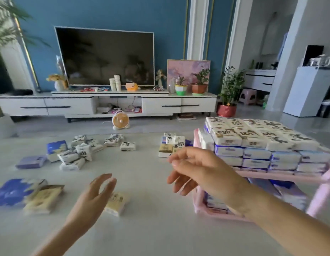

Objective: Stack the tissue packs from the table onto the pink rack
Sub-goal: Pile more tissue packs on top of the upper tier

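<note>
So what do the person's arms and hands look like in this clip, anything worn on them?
Both are bare. The left hand and right hand show no gloves, rings or bracelets, and no watch or band sits on either wrist. No sleeve reaches into view on either forearm. Nails look short and unpainted, though motion blur softens the fingertips.

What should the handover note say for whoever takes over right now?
Left hand: open, empty, hovering over a beige tissue pack on the pale table.
Right hand: open, empty, beside the pink plastic rack.
Done: rack's top shelf carries layered white-and-blue packs; lower shelf holds some too.
Left: loose white packs far left, small cluster near the rack, blue and beige packs near left.
</note>
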Demonstrator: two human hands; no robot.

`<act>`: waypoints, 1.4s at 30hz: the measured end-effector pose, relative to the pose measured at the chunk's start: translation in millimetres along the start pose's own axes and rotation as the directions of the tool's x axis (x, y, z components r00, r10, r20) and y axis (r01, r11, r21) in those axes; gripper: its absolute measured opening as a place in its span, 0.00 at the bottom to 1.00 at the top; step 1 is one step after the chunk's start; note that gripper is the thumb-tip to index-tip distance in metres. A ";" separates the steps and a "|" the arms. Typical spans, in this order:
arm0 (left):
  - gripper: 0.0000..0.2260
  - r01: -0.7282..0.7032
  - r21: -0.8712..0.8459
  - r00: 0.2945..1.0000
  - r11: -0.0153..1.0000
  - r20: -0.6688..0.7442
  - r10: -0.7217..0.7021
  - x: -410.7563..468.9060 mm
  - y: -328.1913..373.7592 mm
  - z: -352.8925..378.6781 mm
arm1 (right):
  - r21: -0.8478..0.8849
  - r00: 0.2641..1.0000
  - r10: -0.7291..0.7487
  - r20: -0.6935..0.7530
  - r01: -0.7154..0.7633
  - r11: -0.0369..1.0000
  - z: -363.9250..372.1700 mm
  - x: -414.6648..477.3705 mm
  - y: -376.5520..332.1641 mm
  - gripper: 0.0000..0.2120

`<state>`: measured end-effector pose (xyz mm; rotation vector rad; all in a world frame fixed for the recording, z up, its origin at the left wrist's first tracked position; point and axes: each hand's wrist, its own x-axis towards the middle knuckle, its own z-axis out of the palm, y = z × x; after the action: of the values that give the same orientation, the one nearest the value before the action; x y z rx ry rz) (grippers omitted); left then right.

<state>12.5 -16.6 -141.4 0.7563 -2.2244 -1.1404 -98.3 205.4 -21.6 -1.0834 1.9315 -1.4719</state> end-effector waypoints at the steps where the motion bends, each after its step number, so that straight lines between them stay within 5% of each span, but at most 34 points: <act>1: 0.24 -0.006 0.065 0.998 0.998 -0.060 0.010 1.7 -2.0 -4.7 | 0.000 0.999 0.040 0.026 -0.040 0.999 17.8 14.3 10.0 0.06; 6: 0.15 -0.028 0.333 0.963 0.943 -0.245 0.115 9.2 -45.3 -27.6 | -0.045 0.973 0.218 0.074 -0.215 0.976 86.7 78.7 57.2 0.05; 11: 0.21 -0.190 0.504 0.962 0.843 -0.075 0.262 9.9 -82.9 -21.7 | -0.036 0.946 0.315 0.073 -0.313 0.949 138.2 131.3 86.5 0.05; 17: 0.18 -0.185 0.468 0.912 0.864 -0.246 0.328 56.3 -105.4 -28.8 | 0.185 0.935 0.356 -0.007 -0.348 0.919 173.8 207.4 85.3 0.05; 22: 0.20 0.056 0.155 0.832 0.986 -0.553 0.040 109.2 -107.4 -43.9 | -0.282 0.997 0.004 -0.081 -0.026 0.959 220.8 279.4 77.0 0.20; 25: 0.25 0.068 -0.025 0.783 0.997 -0.618 -0.069 118.6 -108.2 -41.4 | -0.660 0.966 -0.260 0.021 0.208 0.722 248.8 314.5 67.8 0.27; 27: 0.27 0.027 -0.145 0.734 0.989 -0.669 -0.118 120.4 -107.9 -42.8 | -0.817 0.968 -0.221 0.115 0.219 0.534 265.2 333.0 61.9 0.31; 31: 0.26 -0.011 -0.305 0.689 0.952 -0.693 -0.214 121.2 -105.7 -47.5 | -0.900 0.988 0.072 0.138 0.094 0.426 286.9 354.3 64.7 0.38; 35: 0.22 0.025 -0.425 0.684 0.905 -0.652 -0.326 123.8 -104.0 -54.1 | -0.953 0.993 0.057 0.103 0.082 0.293 295.9 354.6 66.3 0.37; 39: 0.20 0.091 -0.547 0.679 0.832 -0.578 -0.453 125.3 -89.2 -66.8 | -0.880 0.987 -0.053 0.151 0.159 0.448 280.3 329.7 58.0 0.25; 42: 0.21 0.109 -0.701 0.764 0.705 -0.395 -0.511 130.8 -70.5 -73.2 | -0.815 0.959 -0.249 0.136 0.251 0.522 251.8 290.4 46.3 0.18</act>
<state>-14.4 -180.0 -138.0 1.0318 -1.0897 -1.4877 -86.6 -169.5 -117.4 -1.8164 2.6321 -0.5617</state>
